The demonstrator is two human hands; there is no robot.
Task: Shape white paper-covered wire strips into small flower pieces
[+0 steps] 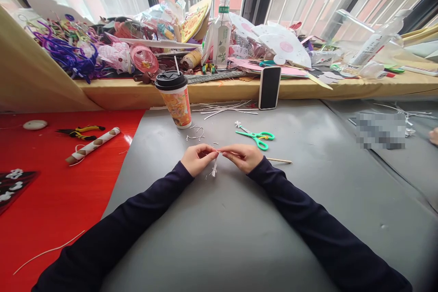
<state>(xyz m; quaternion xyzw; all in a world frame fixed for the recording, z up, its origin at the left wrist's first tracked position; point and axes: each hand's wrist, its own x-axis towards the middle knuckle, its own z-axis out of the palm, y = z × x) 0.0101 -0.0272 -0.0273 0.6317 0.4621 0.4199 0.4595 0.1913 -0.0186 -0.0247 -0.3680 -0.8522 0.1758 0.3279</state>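
Note:
My left hand point(199, 159) and my right hand point(242, 157) meet fingertip to fingertip above the grey table. Both are closed in a pinch. A small white piece of knotted cord point(214, 171) hangs below the left fingertips. What the right fingertips pinch is too small to make out. Green-handled scissors point(256, 138) lie just beyond my right hand, with a small white knotted flower point(238, 124) by their tips. A thin wooden stick point(278, 160) pokes out beside the right wrist. Loose cord scraps point(195, 134) lie past my left hand.
A lidded paper cup point(176, 105) with a straw and an upright phone point(269, 87) stand at the back. Pliers point(82, 132) and a cord-wrapped tube point(94, 146) lie on the red surface at left. Craft supplies crowd the sill. Another person's hand point(434, 136) shows at the right edge.

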